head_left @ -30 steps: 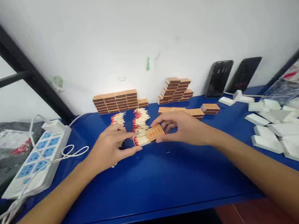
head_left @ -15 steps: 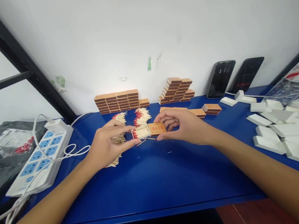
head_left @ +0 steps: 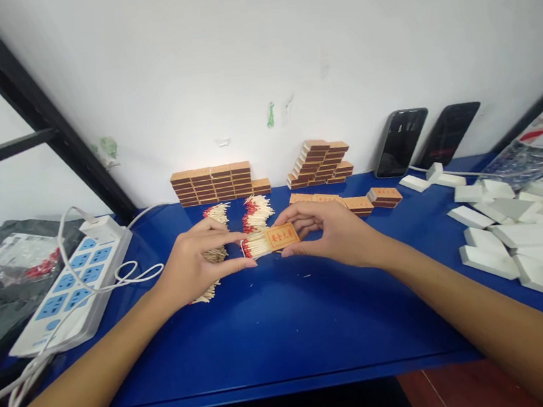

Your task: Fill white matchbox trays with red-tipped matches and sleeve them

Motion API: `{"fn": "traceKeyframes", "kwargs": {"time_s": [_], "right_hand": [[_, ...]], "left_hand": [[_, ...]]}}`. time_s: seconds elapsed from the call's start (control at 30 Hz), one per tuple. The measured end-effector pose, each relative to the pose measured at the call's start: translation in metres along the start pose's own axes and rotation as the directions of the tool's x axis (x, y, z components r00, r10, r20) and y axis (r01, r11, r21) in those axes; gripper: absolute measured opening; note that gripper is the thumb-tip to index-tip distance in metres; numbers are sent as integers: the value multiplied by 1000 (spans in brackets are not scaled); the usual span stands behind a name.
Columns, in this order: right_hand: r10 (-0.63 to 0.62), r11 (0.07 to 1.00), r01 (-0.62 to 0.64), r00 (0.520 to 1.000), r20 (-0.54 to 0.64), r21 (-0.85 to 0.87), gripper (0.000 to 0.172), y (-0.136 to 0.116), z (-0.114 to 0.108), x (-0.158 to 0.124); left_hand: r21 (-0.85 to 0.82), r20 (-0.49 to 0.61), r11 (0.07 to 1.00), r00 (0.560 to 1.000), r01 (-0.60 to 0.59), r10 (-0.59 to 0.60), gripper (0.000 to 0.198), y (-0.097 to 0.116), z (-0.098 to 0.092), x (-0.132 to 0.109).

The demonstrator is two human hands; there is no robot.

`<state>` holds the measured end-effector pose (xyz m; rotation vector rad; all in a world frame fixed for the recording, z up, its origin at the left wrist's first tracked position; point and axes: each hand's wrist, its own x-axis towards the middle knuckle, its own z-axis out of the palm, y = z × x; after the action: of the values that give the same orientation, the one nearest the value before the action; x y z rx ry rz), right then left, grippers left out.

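Observation:
Between my hands, just above the blue table, is a matchbox whose orange sleeve (head_left: 283, 236) covers part of a tray full of red-tipped matches (head_left: 255, 245). My left hand (head_left: 203, 255) pinches the tray's left end between thumb and fingers. My right hand (head_left: 332, 232) grips the sleeve from the right, thumb below and fingers behind. Piles of loose matches (head_left: 257, 212) lie beyond the box, and more matches (head_left: 216, 254) are partly hidden behind my left hand.
Stacked matchboxes (head_left: 212, 184) stand along the wall, with a stepped stack (head_left: 318, 162) to their right. White trays (head_left: 527, 236) are heaped at the right. Two phones (head_left: 401, 144) lean on the wall. A power strip (head_left: 71, 287) with white cables lies at the left.
The sleeve has slid left over the tray, covering more of the matches. My right hand has shifted slightly left with it; my left hand has hardly moved.

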<state>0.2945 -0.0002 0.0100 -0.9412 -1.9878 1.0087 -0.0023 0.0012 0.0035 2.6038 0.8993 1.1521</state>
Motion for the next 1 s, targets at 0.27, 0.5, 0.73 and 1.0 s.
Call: {"fn": "traceKeyframes", "kwargs": {"time_s": [0.27, 0.5, 0.73, 1.0], "right_hand": [[-59, 993, 45, 990, 132, 108, 42, -5, 23, -5], [-19, 991, -10, 975, 221, 130, 42, -9, 29, -8], [-39, 999, 38, 956, 290, 10, 35, -20, 29, -13], [-36, 999, 40, 958, 285, -8, 33, -22, 29, -13]], "left_hand": [[-59, -1, 994, 995, -97, 97, 55, 5, 8, 0], [-88, 26, 991, 994, -99, 102, 62, 12, 5, 2], [-115, 83, 993, 996, -23, 33, 70, 16, 4, 1], [-92, 137, 995, 989, -39, 51, 68, 13, 6, 1]]}}
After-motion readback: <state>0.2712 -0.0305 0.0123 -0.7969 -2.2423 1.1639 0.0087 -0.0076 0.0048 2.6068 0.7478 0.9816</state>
